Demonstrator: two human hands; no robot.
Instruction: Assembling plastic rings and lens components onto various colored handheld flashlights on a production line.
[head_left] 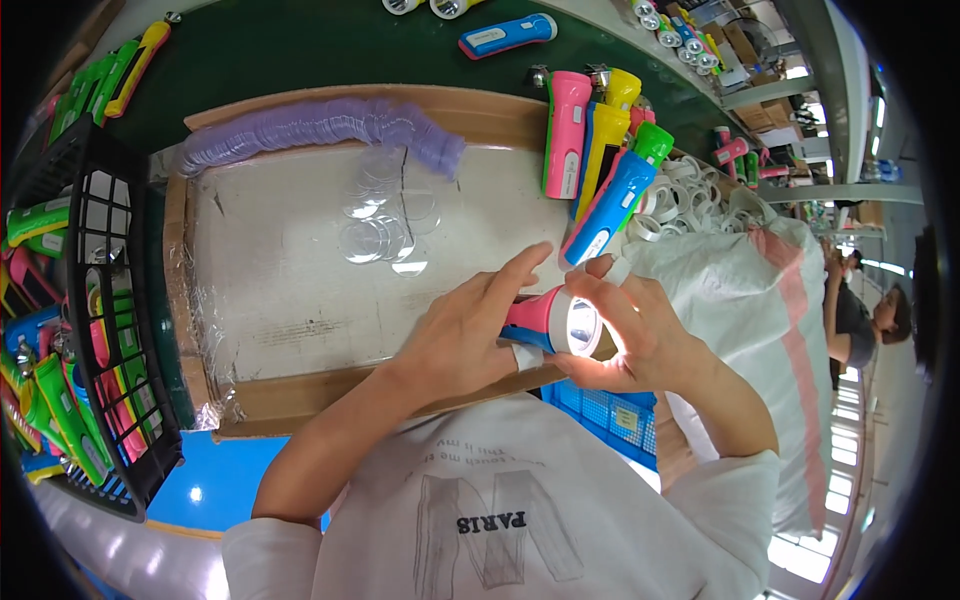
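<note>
A white T-shirt (620, 505) lies nearest, just short of the cardboard tray (270, 240), which serves as landmark on the green desk (330, 60); over the tray's near right edge, the left hand (455, 335) grasps the body of a pink-and-blue flashlight (535, 313), forefinger stretched out, while the right hand (650, 325) closes around its head, fingers about the white bezel (558, 325); the lamp glows against the right palm.

Inside the tray, loose clear lens discs (375, 235) are scattered mid-floor, and a long purplish stack of discs (300, 132) runs along its far wall; at its far right corner lies a cluster of flashlights (568, 130); right of it, loose white rings (675, 205) sit by a woven sack (735, 300); left of it, a black plastic basket (152, 370) holds many more flashlights (70, 425).

As far as can be judged, the held flashlight is well along, with its bezel on and its lamp lit; whether the bezel is fully tightened cannot be told; plenty of discs and rings remain unused.
</note>
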